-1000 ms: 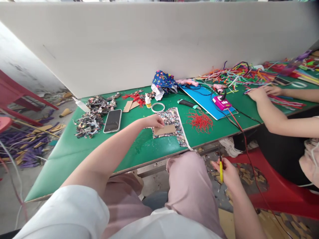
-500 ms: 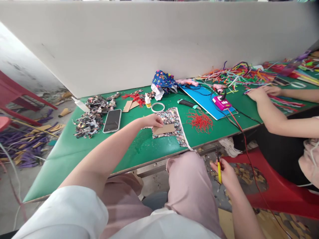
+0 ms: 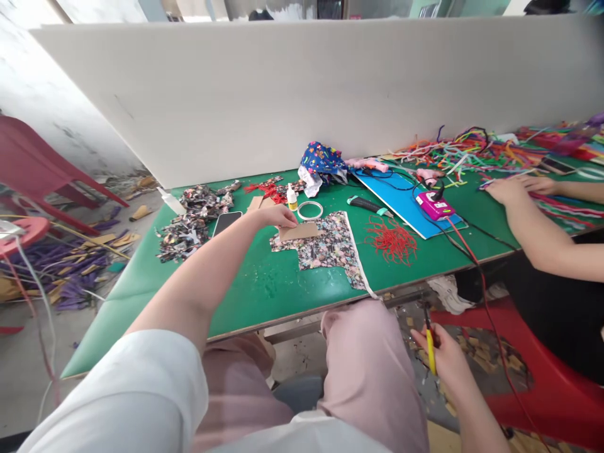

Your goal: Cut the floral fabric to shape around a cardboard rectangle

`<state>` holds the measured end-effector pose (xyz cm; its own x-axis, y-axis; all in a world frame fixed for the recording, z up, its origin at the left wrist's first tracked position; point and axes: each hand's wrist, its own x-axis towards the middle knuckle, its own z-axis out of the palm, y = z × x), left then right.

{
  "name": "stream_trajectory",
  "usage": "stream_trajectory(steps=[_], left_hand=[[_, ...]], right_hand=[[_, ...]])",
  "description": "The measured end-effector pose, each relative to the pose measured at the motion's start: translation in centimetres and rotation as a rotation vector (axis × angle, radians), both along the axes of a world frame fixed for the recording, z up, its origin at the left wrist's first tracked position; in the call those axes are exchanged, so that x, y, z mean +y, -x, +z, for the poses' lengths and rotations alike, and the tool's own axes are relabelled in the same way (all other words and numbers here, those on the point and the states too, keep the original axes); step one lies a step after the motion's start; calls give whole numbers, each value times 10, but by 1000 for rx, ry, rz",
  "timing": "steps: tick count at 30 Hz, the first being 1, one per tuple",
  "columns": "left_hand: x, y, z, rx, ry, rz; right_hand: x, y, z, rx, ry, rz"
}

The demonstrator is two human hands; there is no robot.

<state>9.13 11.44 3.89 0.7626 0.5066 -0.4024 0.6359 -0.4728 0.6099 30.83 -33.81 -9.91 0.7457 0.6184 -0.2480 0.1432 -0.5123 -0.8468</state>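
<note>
My left hand (image 3: 280, 217) pinches the edge of a small brown cardboard piece (image 3: 301, 232). That piece overlaps the upper left part of a flower-print fabric piece (image 3: 325, 248), which lies flat on the green table with a white strip (image 3: 357, 251) along its right edge. Low on the right, beyond the table's front edge, my right hand (image 3: 448, 355) is closed around a yellow-handled tool (image 3: 430, 349). Its dark, narrow tip points up; its exact kind is unclear.
Around the fabric lie a white ring (image 3: 310, 211), a glue bottle (image 3: 292, 200), a cutter knife (image 3: 368, 204), red cords (image 3: 391, 240) and a phone (image 3: 226, 221). A pink power socket (image 3: 434, 205) trails cables over the front edge. Another person's hands (image 3: 512, 189) rest among coloured strips at right.
My left hand has shifted the cardboard up and left over the fabric, uncovering more of the print. The right hand keeps its hold on the tool. The camera view has shifted too.
</note>
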Motion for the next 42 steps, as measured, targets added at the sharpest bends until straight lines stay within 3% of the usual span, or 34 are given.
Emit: stream_trajectory(steps=[10, 42], left_hand=[[9, 16, -17, 13, 67, 47], [4, 21, -21, 1, 120, 71]], right_hand=[[9, 3, -1, 16, 19, 50], [8, 4, -9, -1, 42, 61]])
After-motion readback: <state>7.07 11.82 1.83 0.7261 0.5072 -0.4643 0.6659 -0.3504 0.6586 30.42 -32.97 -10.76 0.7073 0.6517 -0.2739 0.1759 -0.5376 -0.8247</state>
